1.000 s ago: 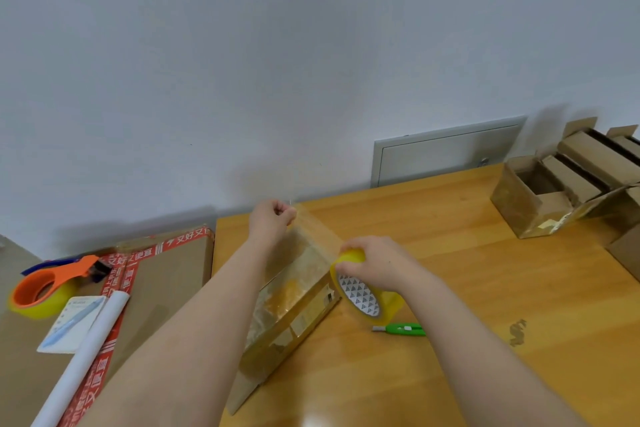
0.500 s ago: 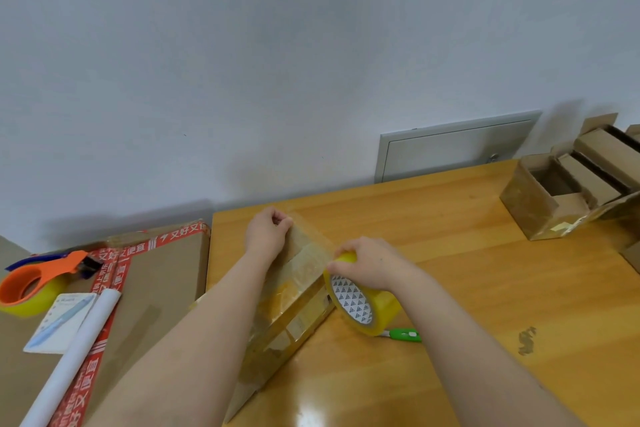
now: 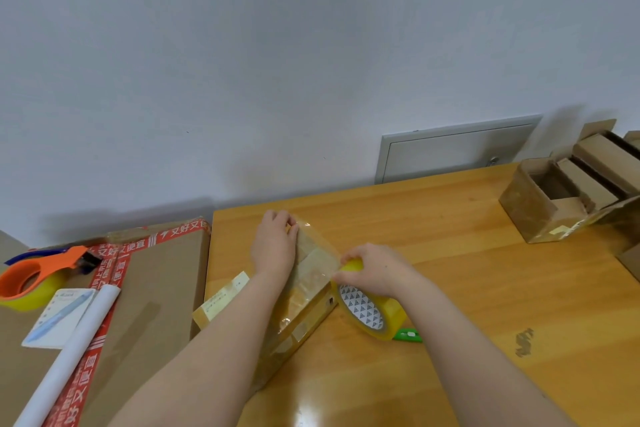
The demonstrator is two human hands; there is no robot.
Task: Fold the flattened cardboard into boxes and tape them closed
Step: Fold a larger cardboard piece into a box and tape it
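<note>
A small cardboard box (image 3: 304,308), covered in shiny clear tape, lies on the wooden table (image 3: 450,270) in front of me. My left hand (image 3: 275,246) lies on its far end, fingers pressing the tape end down onto the box. My right hand (image 3: 372,269) grips a yellow roll of clear tape (image 3: 369,312) at the box's right side. A strip of tape (image 3: 317,250) runs from the roll across the box top to my left hand.
A green cutter (image 3: 408,335) lies just behind the roll. Several folded open boxes (image 3: 561,198) stand at the table's far right. A large taped carton (image 3: 149,288) on the left carries an orange tape dispenser (image 3: 38,274), a notepad with pen (image 3: 60,317) and a white paper roll (image 3: 69,357).
My left hand came down from holding the tape end in the air and now presses it onto the box's far end. The strip lies lower across the top.
</note>
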